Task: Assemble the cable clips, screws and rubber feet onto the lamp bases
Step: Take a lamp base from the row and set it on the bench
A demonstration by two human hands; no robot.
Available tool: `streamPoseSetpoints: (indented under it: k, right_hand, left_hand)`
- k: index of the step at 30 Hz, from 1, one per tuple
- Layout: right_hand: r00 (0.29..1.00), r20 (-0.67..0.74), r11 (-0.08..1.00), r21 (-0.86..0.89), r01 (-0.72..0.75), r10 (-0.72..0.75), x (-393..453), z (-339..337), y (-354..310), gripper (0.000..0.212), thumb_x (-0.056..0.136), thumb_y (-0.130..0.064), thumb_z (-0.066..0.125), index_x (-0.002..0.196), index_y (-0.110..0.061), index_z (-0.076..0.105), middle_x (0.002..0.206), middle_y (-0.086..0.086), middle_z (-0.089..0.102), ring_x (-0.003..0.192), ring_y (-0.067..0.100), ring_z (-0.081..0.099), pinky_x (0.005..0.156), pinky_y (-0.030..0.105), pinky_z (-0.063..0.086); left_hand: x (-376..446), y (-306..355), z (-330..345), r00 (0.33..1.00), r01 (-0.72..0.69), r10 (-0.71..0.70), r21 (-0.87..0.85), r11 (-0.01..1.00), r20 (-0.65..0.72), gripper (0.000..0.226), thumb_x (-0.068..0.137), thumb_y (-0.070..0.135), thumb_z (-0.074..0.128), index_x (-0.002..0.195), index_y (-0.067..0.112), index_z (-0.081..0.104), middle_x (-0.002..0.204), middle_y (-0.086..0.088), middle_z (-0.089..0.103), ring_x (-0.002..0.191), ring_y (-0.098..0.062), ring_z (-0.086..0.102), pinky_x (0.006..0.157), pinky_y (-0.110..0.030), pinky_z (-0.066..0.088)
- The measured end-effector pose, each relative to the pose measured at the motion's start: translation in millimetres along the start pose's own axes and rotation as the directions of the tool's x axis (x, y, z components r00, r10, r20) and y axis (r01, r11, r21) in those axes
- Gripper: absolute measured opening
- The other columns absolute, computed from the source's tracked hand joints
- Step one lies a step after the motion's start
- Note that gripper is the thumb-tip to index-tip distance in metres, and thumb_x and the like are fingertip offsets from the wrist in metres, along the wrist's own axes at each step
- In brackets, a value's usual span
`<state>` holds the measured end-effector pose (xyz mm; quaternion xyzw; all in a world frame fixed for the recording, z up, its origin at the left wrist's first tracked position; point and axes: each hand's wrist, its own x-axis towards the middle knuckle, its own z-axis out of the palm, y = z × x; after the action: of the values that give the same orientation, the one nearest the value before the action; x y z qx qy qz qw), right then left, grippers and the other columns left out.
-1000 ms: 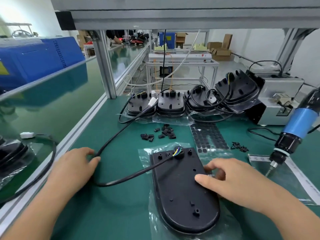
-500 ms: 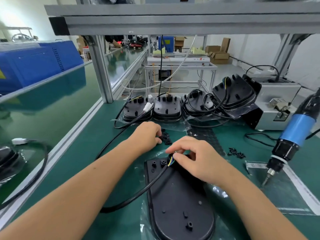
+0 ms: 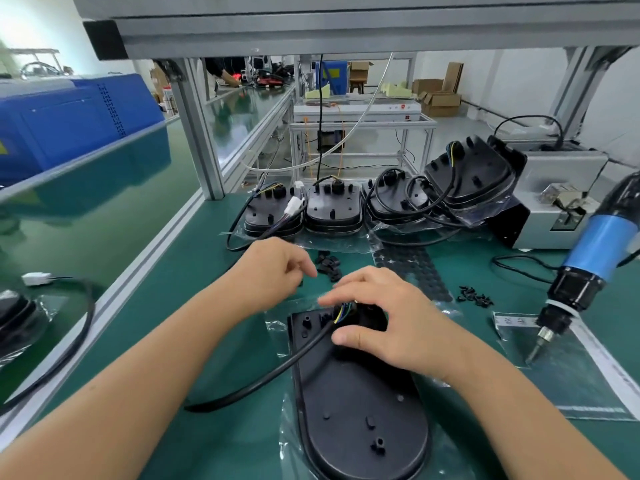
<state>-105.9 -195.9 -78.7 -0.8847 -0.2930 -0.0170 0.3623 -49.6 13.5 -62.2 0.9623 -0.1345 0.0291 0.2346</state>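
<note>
The lamp base (image 3: 360, 407) lies flat on a clear plastic bag on the green bench mat (image 3: 214, 441), underside up, at 6 o'clock in my view. My right hand (image 3: 398, 323) rests over its far end; thumb and curled fingers close around the cable entry, where coloured wires show. The black cable (image 3: 277, 368) runs from there toward 8 o'clock. My left hand (image 3: 273, 271) hovers at 11 o'clock of the base, fingers curled with thumb and forefinger drawn together; I cannot tell whether they pinch a part. Loose cable clips (image 3: 329, 265) lie just beyond it. A sheet of rubber feet (image 3: 412, 268) sits at 1 o'clock, screws (image 3: 474, 296) at 2 o'clock. The electric screwdriver (image 3: 585, 271) hangs at 3 o'clock. Stacked bases (image 3: 332, 209) stand at 12 o'clock.
</note>
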Motion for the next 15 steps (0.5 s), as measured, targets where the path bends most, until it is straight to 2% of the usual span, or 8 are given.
streamPoseSetpoints:
  k: [2,5,7,9,11,13,15]
  right_hand:
    - [0.998,0.005,0.995,-0.083,0.062,-0.061,0,5,-7,0.042,0.075,-0.054,0.071,0.116,-0.048,0.063,0.121,-0.025,0.051,0.12,-0.005,0.039,0.106,0.032,0.03]
    - [0.99,0.031,0.982,-0.125,0.139,-0.136,0,15,-19,0.046,0.072,-0.066,0.064,0.114,-0.046,0.065,0.118,-0.026,0.053,0.12,-0.007,0.038,0.105,0.026,0.025]
    - [0.989,0.017,0.981,-0.12,0.151,-0.15,1,18,-22,0.047,0.073,-0.069,0.06,0.111,-0.043,0.067,0.115,-0.026,0.055,0.118,-0.006,0.04,0.104,0.024,0.026]
    - [0.991,-0.02,0.986,-0.101,0.131,-0.134,3,18,-22,0.043,0.075,-0.065,0.064,0.11,-0.04,0.068,0.112,-0.025,0.058,0.115,-0.003,0.044,0.103,0.029,0.032]
    - [0.993,-0.033,0.991,-0.075,0.112,-0.115,3,16,-21,0.041,0.075,-0.061,0.069,0.109,-0.038,0.069,0.11,-0.023,0.06,0.112,0.0,0.047,0.101,0.035,0.036]
    - [0.994,-0.024,0.994,-0.045,0.102,-0.103,2,14,-21,0.045,0.072,-0.066,0.065,0.108,-0.039,0.069,0.109,-0.024,0.06,0.111,0.001,0.049,0.1,0.036,0.039]
    - [0.995,-0.036,0.996,-0.001,0.092,-0.092,2,12,-21,0.047,0.071,-0.07,0.06,0.106,-0.04,0.068,0.109,-0.024,0.062,0.113,0.0,0.05,0.1,0.035,0.04]
  left_hand:
    - [-10,-7,-1,1.0,-0.007,0.006,0.092,0.996,0.013,0.027,0.088,0.01,0.057,0.094,0.029,0.075,0.083,0.006,0.073,0.078,-0.012,0.067,0.076,-0.022,0.05]
    - [-15,-20,-6,0.999,0.051,-0.051,0.03,0.998,0.016,0.023,0.085,0.01,0.063,0.095,0.027,0.074,0.083,0.008,0.072,0.08,-0.009,0.065,0.079,-0.023,0.05]
    - [-16,-29,-8,0.996,0.086,-0.086,-0.011,0.996,-0.012,0.017,0.084,0.013,0.068,0.089,0.027,0.073,0.08,0.011,0.071,0.078,-0.007,0.064,0.075,-0.02,0.049]
    - [-15,-36,-6,0.994,0.104,-0.103,-0.032,0.994,0.017,0.011,0.083,0.018,0.072,0.084,0.029,0.074,0.075,0.018,0.067,0.073,0.001,0.06,0.067,-0.009,0.042]
    - [-13,-41,0,0.995,0.095,-0.096,0.021,0.995,0.04,0.007,0.082,0.022,0.074,0.085,0.028,0.075,0.07,0.022,0.061,0.068,0.007,0.055,0.06,-0.002,0.035]
    - [-10,-46,1,0.993,0.101,-0.099,0.036,0.994,-0.067,0.002,0.081,0.025,0.075,0.083,0.026,0.075,0.067,0.02,0.059,0.065,0.005,0.054,0.063,-0.006,0.039]
    - [-5,-56,-1,0.944,0.186,-0.152,0.091,0.978,-0.293,0.008,0.084,0.026,0.072,0.085,0.019,0.074,0.073,0.009,0.061,0.074,-0.011,0.06,0.072,-0.023,0.045]
